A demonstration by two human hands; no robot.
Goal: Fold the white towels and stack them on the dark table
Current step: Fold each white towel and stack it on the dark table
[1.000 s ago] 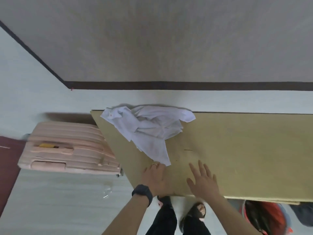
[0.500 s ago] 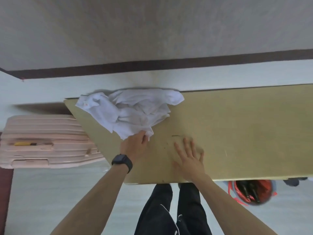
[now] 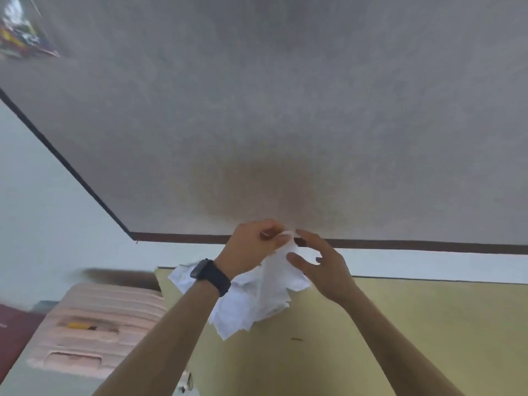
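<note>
Pinching the top corner of one white towel (image 3: 275, 267) between thumb and curled fingers, the left hand (image 3: 251, 247) is holding it raised, with its lower part trailing into the crumpled heap (image 3: 243, 312). The right hand (image 3: 324, 267) is hovering just beside the hanging cloth, fingers spread and relaxed, gripping nothing; whether its thumb is touching the fabric cannot be told. The heap is lying at the far left corner of a yellow-green table (image 3: 414, 324), next to a pink suitcase (image 3: 100, 315).

Assessment: work is standing at its opening stage. No folded towel and no stack are showing anywhere, and no dark table is appearing in view. Separating, folding and stacking are all remaining.
</note>
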